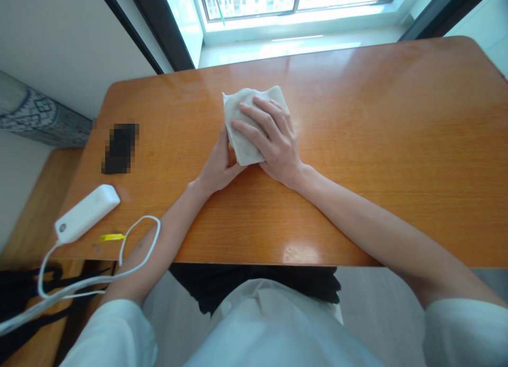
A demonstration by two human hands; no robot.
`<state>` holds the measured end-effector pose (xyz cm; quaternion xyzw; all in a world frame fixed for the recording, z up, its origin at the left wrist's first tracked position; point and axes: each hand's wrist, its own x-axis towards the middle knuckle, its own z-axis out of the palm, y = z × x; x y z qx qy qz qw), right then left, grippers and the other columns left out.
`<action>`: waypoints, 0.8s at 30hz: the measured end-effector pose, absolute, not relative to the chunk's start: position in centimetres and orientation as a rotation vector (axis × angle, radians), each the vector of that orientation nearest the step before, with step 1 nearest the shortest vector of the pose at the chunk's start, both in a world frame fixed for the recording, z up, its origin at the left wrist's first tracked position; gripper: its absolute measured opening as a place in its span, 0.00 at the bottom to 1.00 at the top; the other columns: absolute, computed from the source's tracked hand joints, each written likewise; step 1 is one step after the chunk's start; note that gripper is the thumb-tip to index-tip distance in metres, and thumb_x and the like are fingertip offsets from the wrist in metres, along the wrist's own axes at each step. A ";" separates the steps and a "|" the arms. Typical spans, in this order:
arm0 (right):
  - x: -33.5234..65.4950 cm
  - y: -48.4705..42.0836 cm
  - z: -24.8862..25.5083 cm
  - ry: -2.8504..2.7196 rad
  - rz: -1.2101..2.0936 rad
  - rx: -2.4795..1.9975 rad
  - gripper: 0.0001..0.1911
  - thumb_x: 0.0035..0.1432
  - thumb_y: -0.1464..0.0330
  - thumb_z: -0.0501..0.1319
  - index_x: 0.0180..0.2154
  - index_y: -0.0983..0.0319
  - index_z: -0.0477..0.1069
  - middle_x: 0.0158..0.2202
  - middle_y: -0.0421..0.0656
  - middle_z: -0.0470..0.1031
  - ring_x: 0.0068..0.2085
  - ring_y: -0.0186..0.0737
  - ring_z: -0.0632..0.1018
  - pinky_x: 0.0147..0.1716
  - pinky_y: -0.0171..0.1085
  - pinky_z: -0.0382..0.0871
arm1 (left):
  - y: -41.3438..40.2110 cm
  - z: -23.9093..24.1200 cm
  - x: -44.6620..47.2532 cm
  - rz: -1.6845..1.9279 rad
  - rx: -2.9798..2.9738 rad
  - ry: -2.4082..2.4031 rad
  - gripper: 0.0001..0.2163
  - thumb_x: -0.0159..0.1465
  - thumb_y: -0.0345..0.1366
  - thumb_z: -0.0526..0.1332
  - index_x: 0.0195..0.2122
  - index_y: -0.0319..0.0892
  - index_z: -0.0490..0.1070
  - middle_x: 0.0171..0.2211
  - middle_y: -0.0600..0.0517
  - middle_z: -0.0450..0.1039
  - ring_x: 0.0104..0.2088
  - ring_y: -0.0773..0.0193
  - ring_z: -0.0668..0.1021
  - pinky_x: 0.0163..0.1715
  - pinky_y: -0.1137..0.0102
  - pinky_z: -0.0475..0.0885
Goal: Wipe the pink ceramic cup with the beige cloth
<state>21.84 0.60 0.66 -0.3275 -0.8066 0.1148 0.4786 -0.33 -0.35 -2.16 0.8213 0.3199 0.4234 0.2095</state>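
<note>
A folded white cloth (242,145) is between my two hands near the middle of the wooden table. My right hand (278,137) lies across its top with the fingers stretched out and slightly apart; the thumb is out of sight. At the cloth's near left corner, my left hand (218,166) curves around the edge, thumb along the near side. Its other fingertips go out of sight beside or beneath the cloth. Whether anything lies under the cloth cannot be seen.
The wooden table (397,161) reaches to the window. On its left are a blurred black object (120,149) and a white oblong device (87,213). A white cable (153,245) loops over my left forearm, with a yellow tag (111,237) beside it.
</note>
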 end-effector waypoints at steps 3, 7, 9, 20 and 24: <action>21.8 0.3 0.8 -2.012 0.196 -0.718 0.24 0.80 0.55 0.50 0.70 0.41 0.71 0.75 0.35 0.74 0.81 0.52 0.68 0.84 0.63 0.58 | -0.5 -2.0 -0.3 1.183 2.264 1.001 0.36 0.77 0.66 0.59 0.77 0.56 0.52 0.70 0.48 0.74 0.66 0.44 0.82 0.66 0.43 0.83; 22.1 1.1 0.0 -1.895 0.238 -0.718 0.28 0.78 0.55 0.55 0.74 0.44 0.66 0.78 0.39 0.69 0.80 0.53 0.69 0.82 0.60 0.64 | -0.2 -1.6 -0.1 1.242 2.255 1.100 0.38 0.73 0.66 0.66 0.75 0.52 0.58 0.63 0.48 0.80 0.59 0.48 0.86 0.60 0.50 0.87; 22.2 2.0 -0.7 -1.800 0.383 -0.773 0.29 0.77 0.54 0.55 0.74 0.47 0.64 0.75 0.41 0.73 0.76 0.52 0.75 0.79 0.59 0.69 | 0.1 -1.3 -0.1 1.281 2.276 1.098 0.40 0.72 0.65 0.69 0.76 0.51 0.58 0.69 0.45 0.77 0.64 0.45 0.85 0.64 0.51 0.85; 22.0 0.4 0.5 -1.993 0.183 -0.683 0.28 0.78 0.54 0.53 0.75 0.41 0.64 0.80 0.35 0.66 0.83 0.55 0.65 0.83 0.64 0.59 | 0.1 -2.1 -0.5 1.249 2.190 1.035 0.37 0.77 0.67 0.58 0.78 0.56 0.54 0.71 0.52 0.74 0.71 0.44 0.79 0.71 0.44 0.80; 22.1 1.3 -0.2 -1.860 0.306 -0.760 0.30 0.78 0.54 0.53 0.76 0.45 0.61 0.78 0.41 0.68 0.79 0.53 0.71 0.80 0.61 0.66 | 0.1 -1.3 -0.7 1.203 2.234 1.013 0.40 0.75 0.64 0.65 0.80 0.58 0.50 0.77 0.48 0.67 0.75 0.40 0.75 0.75 0.42 0.74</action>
